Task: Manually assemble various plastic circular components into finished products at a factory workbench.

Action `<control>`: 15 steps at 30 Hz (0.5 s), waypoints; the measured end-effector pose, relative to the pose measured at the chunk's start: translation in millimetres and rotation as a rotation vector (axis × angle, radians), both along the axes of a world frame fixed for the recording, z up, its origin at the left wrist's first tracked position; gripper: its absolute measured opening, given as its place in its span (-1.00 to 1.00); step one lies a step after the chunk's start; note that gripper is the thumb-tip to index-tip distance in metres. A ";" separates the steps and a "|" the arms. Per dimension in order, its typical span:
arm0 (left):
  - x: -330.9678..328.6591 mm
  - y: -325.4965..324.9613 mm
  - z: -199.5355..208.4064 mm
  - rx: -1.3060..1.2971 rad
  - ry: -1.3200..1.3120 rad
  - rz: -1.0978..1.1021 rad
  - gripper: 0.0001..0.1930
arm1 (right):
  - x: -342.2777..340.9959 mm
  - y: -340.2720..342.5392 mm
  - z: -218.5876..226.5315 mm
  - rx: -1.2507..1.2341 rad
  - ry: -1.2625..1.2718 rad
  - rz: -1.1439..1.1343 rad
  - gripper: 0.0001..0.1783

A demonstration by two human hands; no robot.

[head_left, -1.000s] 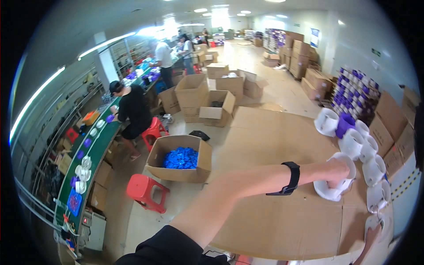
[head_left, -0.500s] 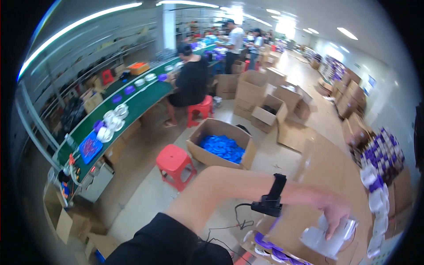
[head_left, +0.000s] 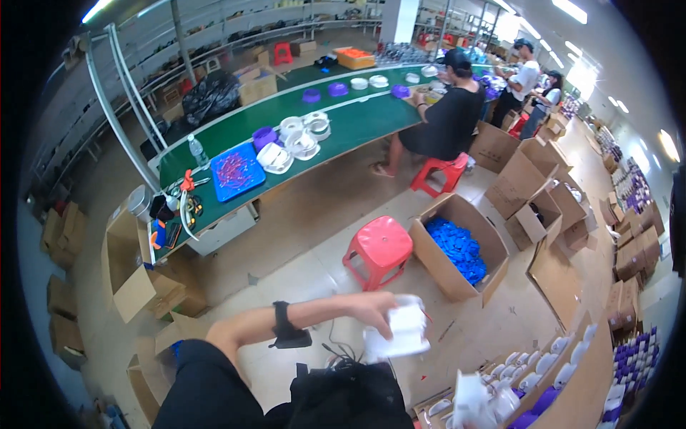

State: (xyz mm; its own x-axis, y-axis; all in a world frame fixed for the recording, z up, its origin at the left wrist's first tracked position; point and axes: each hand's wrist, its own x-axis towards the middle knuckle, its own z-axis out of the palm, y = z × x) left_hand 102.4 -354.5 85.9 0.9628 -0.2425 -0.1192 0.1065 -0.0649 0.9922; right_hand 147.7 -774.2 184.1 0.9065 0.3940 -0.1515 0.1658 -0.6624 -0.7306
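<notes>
My left hand (head_left: 371, 309), with a black strap and small box on its wrist, grips a white plastic housing (head_left: 404, 334). The fingers curl over its near side, and a thin red wire shows at its right edge. The housing hangs over the floor, in front of the red stool. To its right a blurred white, partly see-through piece (head_left: 473, 402) shows by the carton with rows of white and purple parts (head_left: 547, 400). No part of my right hand can be made out.
A red stool (head_left: 377, 247) and a carton of blue pieces (head_left: 457, 250) stand ahead. The green workbench (head_left: 350, 129) holds a blue tray (head_left: 236, 171), white and purple parts and tools. A co-worker (head_left: 454, 107) sits beside it. Open cartons (head_left: 146, 286) stand at left.
My view has turned left. My left hand has come away from the cardboard at right, bringing a white housing over the floor near me.
</notes>
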 end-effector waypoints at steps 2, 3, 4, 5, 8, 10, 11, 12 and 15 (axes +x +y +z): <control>-30.2 39.2 -13.0 0.112 0.134 0.242 -0.55 | 38.2 52.1 -37.7 -0.125 0.047 0.253 -0.57; -39.2 52.8 -19.2 0.063 0.104 0.391 -0.54 | 55.2 71.6 -57.8 -0.277 0.031 0.371 -0.61; -47.8 72.6 -35.7 0.242 0.178 0.462 -0.55 | 67.3 100.8 -68.5 -0.273 0.040 0.390 -0.61; -57.1 93.3 -42.4 0.244 0.197 0.489 -0.55 | 81.9 136.5 -75.7 -0.189 0.076 0.450 -0.58; -61.1 150.6 -60.5 0.467 0.372 0.634 -0.56 | 116.7 219.8 -94.6 -0.074 0.089 0.541 -0.60; -53.0 191.3 -69.1 0.570 0.442 0.724 -0.58 | 141.4 269.2 -111.7 0.042 0.038 0.626 -0.66; -44.4 210.7 -69.4 0.571 0.452 0.725 -0.58 | 154.5 293.4 -118.9 0.043 0.048 0.630 -0.66; -35.6 229.1 -65.3 0.553 0.470 0.780 -0.59 | 162.6 316.3 -120.7 0.045 0.067 0.622 -0.66; -5.0 304.1 -77.2 0.633 0.446 0.820 -0.59 | 193.1 386.7 -125.3 0.078 0.005 0.689 -0.66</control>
State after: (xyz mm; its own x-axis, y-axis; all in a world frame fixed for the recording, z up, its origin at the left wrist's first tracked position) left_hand 97.4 -50.4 8.7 0.6440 0.6701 -0.3692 0.6850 -0.2900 0.6684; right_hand 340.9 -387.6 58.8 0.4454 0.8894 -0.1031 0.5264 -0.3533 -0.7734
